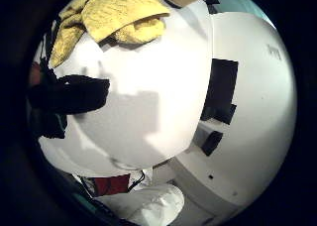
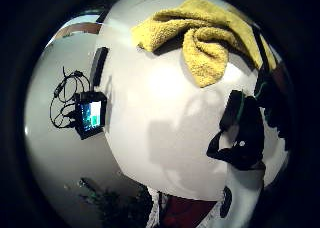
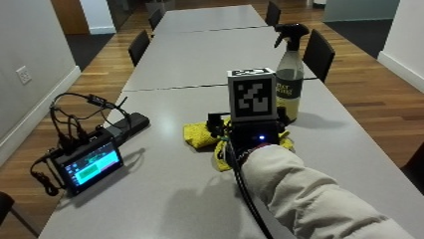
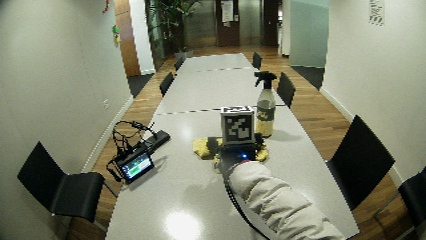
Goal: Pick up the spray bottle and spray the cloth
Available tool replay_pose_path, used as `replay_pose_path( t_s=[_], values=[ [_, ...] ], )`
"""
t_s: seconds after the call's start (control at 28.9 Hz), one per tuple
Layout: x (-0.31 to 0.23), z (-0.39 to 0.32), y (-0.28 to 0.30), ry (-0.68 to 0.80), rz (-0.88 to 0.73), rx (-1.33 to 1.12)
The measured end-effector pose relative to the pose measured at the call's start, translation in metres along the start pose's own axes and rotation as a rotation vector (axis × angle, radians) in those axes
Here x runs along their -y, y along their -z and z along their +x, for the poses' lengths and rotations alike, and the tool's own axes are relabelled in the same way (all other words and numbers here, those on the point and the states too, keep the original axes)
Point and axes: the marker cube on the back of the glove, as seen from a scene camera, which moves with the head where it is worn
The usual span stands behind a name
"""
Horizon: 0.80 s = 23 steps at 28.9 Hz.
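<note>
A crumpled yellow cloth (image 3: 199,134) lies on the grey table (image 3: 165,199), near its middle. My gloved right hand (image 3: 255,137) hovers just above the cloth's near right part and hides some of it. The spray bottle (image 3: 289,84), clear with yellowish liquid and a black trigger head, stands upright just beyond the hand and a little to its right, untouched. Both palm views look down on bare table, with the cloth (image 1: 119,15) (image 2: 200,33) ahead of the palm. Black glove fingers (image 2: 245,133) show at the edge, relaxed, with nothing in them.
A small monitor (image 3: 86,164) with a lit screen stands at the table's left edge, with looped cables (image 3: 66,119) and a black bar (image 3: 129,124) behind it. Black chairs (image 3: 318,52) line both sides. More tables continue beyond the bottle.
</note>
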Motion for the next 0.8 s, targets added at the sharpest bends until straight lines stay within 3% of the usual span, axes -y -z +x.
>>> replay_pose_path(
  t_s=[0.55, 0.69, 0.8],
  values=[
    [-0.005, -0.004, -0.008, 0.011, 0.005, 0.008],
    [-0.013, 0.016, -0.010, 0.072, 0.041, 0.150],
    [-0.014, 0.043, -0.005, 0.121, 0.152, 0.428]
  ],
)
